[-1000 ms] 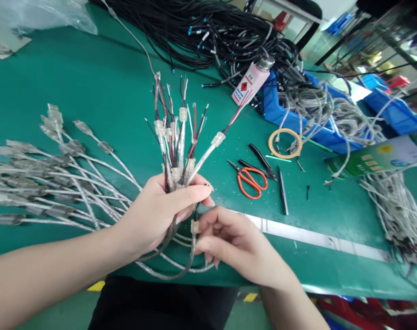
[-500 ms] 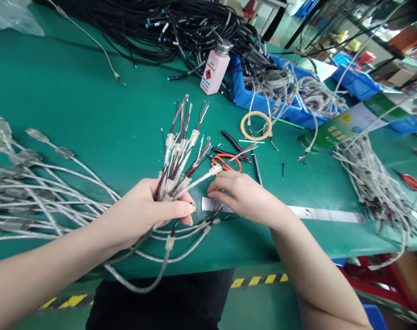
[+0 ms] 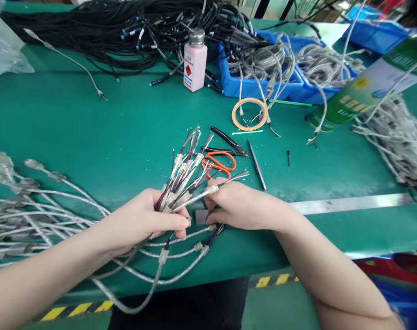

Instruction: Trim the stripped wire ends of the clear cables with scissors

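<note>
My left hand (image 3: 156, 215) is wrapped round a bundle of clear-sheathed USB cables (image 3: 179, 201). Their split ends fan upward, showing red, black and white wires. Several cables trail left across my forearm's far side to USB plugs (image 3: 3, 162). Just right of the bundle, my right hand (image 3: 234, 204) has its fingers curled in, thumb near the forefinger. What sits between those fingertips is hidden. A few lower cable ends (image 3: 204, 247) loop out below, with their wires reaching under the right hand. Beneath that hand lies a steel ruler (image 3: 346, 204), partly covered.
Past my hands lie orange-handled scissors (image 3: 222, 162), black-handled cutters (image 3: 227, 142), a grey pen-like tool (image 3: 257, 165) and a tape roll (image 3: 234, 114). Farther back stand a pink bottle (image 3: 194, 64), blue bins (image 3: 229, 87) of cables and a green can (image 3: 353, 98). Black cables (image 3: 91, 41) pile behind.
The view has shifted, so the bench appears at a different angle. My right hand's fingers have drawn in beside the bundle, nearer its rightmost cable. My left hand keeps its hold.
</note>
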Demonstrator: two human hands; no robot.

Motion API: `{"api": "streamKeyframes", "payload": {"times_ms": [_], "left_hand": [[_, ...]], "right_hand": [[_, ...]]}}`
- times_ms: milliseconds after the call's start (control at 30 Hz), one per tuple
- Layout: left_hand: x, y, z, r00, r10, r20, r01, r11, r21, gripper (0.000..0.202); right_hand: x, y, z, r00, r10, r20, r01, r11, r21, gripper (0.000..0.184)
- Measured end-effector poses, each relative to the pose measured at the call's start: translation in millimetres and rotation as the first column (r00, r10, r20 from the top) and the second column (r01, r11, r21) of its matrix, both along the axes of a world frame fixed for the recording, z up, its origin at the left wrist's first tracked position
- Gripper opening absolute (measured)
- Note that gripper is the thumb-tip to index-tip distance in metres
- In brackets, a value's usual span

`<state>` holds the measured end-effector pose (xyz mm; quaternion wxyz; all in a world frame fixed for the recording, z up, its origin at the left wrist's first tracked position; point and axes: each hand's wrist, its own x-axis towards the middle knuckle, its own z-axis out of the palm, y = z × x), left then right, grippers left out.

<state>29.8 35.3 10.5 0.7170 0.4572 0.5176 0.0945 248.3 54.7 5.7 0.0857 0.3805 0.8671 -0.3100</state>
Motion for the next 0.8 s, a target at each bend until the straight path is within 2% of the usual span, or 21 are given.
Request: {"api": "streamKeyframes", "payload": {"times_ms": [133,300,367,500,633,800], "left_hand": [[4,9,-0.2,0.998,-0.059,-0.032,0.059,0.998,-0.022,0.011],[8,12,1.2,0.99,-0.124,-0.06,0.121,0.991,-0.057,0.01],[7,12,1.3,0.987,-0.155,-0.051,0.153,0.987,-0.055,0.008],[5,11,2.1,0.975,-0.216,-0.043,0.212,0.974,-0.08,0.005],[5,9,6.9,0.969,-0.232,-0.082,0.224,0.97,-0.099,0.006],[7,11,12.1,0.937,-0.323,-0.136,0.316,0.946,-0.075,0.008]], "right_hand": [[8,3,4.8,0.98,-0.099,-0.174,0.066,0.98,-0.188,0.012],[7,-3,1.2,0.895,-0.199,-0.399,0.049,0.934,-0.354,0.013],[4,-7,-2.1,0.882,-0.181,-0.436,0.026,0.941,-0.338,0.017],[0,-12,-4.2,0.877,-0.129,-0.463,0.026,0.975,-0.222,0.015],[0,-16,-1.5,0.881,-0.121,-0.458,0.035,0.98,-0.194,0.014],[1,-20,-0.5,0.876,-0.098,-0.473,0.026,0.987,-0.157,0.015]]}}
